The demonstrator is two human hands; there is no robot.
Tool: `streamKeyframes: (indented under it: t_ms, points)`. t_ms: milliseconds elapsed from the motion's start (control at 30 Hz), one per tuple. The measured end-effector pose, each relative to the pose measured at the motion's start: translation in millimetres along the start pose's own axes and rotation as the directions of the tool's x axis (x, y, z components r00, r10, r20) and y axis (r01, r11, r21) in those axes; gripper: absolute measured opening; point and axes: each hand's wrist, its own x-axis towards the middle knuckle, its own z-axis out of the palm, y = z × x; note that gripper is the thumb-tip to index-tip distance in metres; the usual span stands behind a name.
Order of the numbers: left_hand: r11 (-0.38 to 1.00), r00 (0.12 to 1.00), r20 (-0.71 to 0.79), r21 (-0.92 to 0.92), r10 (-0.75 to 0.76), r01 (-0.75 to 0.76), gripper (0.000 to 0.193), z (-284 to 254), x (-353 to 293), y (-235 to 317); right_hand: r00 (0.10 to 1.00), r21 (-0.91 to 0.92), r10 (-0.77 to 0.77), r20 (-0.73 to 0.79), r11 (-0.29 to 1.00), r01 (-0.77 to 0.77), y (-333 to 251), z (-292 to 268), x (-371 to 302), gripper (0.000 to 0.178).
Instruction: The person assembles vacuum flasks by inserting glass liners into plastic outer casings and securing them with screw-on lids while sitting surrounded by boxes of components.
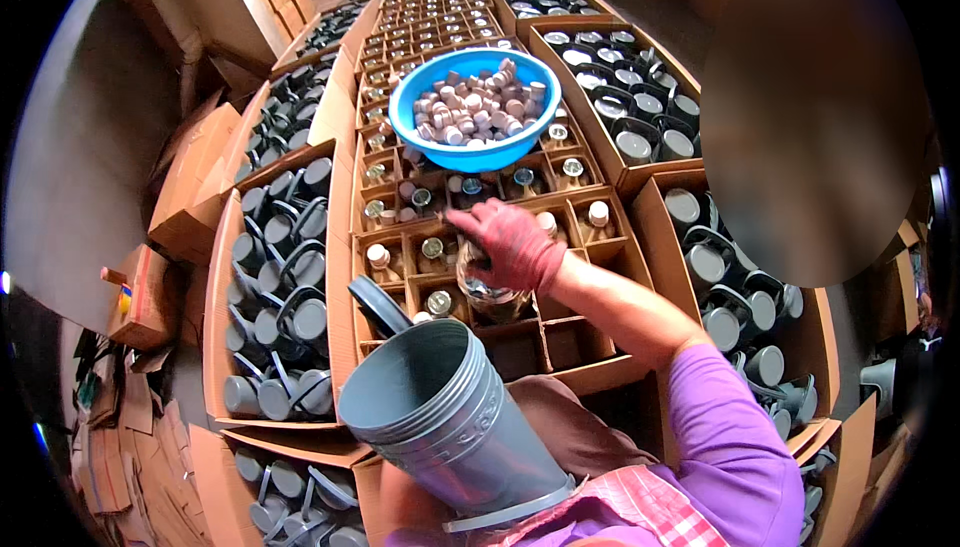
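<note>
I hold a clear bottle (492, 292) in my right hand (510, 245), which wears a red glove and grips it from above at its upper part. The bottle stands about upright in a compartment of the brown cardboard divider box (590, 372), in the front rows, and its glass shines a little. Its neck is hidden under my fingers, so I cannot tell if it has a cap. Against my body leans a big grey metal watering can (450, 417), tilted, its wide open mouth turned up and to the left, with ribs around the upper rim.
</note>
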Motion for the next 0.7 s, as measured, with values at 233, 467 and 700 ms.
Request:
streamKeyframes:
  t_ms: [233,467,700]
  points:
    - [0.994,0.997,0.05,-0.088,-0.055,0.059,0.064,43,-5,-4,0.766,-0.108,-0.591,-0.254,0.804,0.585,-95,-123,40,0.051]
    - [0.971,0.999,-0.037,-0.237,0.011,-0.02,0.062,49,42,9,0.886,0.817,-0.395,-0.241,0.41,0.405,-49,-160,44,0.058]
    - [0.948,0.998,-0.022,-0.311,0.061,-0.065,0.06,47,31,5,0.918,0.902,0.396,-0.022,-0.389,0.189,20,-98,55,0.018]
